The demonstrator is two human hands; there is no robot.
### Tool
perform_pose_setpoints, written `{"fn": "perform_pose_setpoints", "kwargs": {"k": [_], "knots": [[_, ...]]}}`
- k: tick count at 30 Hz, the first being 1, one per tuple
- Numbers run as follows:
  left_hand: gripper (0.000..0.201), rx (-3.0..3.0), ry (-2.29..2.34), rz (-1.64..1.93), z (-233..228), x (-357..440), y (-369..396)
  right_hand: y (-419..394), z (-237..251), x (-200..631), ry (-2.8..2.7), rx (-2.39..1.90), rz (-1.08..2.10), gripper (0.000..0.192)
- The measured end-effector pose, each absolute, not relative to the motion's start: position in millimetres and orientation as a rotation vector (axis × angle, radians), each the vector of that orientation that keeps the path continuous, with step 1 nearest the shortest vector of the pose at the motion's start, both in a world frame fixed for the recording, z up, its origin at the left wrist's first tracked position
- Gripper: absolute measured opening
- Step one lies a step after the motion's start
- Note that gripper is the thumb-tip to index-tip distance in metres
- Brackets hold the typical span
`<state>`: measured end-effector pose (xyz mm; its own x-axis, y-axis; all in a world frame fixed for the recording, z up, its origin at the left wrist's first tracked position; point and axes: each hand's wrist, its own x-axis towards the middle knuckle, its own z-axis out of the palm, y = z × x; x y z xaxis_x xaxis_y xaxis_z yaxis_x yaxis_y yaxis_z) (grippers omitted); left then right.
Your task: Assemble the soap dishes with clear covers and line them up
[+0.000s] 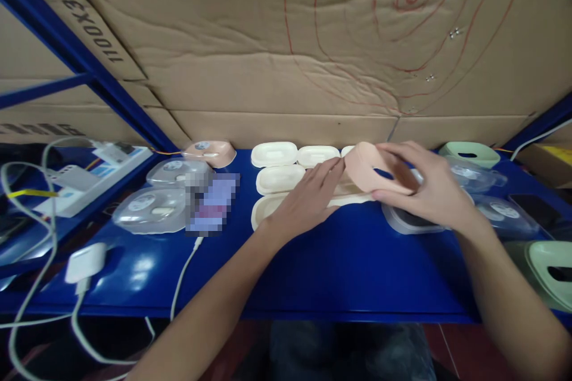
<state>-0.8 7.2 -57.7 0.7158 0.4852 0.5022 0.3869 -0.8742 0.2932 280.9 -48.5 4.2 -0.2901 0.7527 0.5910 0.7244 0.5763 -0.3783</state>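
Right hand [424,190] grips a pink case [373,169]; left hand [308,199] rests open on cream trays [279,178].

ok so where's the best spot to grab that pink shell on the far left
Probably grip the pink shell across its two long sides, coming from above. It lies flat on the blue shelf, apart from the clear lids in front, so its rounded edges look reachable.

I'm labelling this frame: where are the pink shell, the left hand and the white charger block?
pink shell [370,168], head view, on its curved outer side.
left hand [308,199], head view, back of hand.
white charger block [86,262], head view, top face.
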Motion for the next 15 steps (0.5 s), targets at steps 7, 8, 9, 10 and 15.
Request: {"fn": "perform_pose_setpoints", "kwargs": {"k": [7, 8, 9, 10, 15], "knots": [[0.059, 2.452, 0.468, 1.224, -75.6, 0.9, 20.5, -35.2, -21.0, 259.7, -2.052, -1.188, 0.274, 0.065], [0.058, 2.423, 0.481, 1.251, -75.9, 0.8, 21.7, -35.7, -22.0, 258.6, -2.07, -1.196, 0.282, 0.065], [0.061, 2.398, 0.505, 1.261, -75.4, 0.7, 22.2, -36.3, -22.6, 257.2, -2.097, -1.204, 0.284, 0.065], [0.067, 2.384, 0.531, 1.252, -74.2, 0.5, 22.0, -36.9, -22.9, 255.5, -2.128, -1.212, 0.282, 0.065], [0.078, 2.51, 0.584, 1.148, -67.5, -0.4, 16.2, -36.3, -23.5, 249.7, -2.238, -1.24, 0.252, 0.063]]}}
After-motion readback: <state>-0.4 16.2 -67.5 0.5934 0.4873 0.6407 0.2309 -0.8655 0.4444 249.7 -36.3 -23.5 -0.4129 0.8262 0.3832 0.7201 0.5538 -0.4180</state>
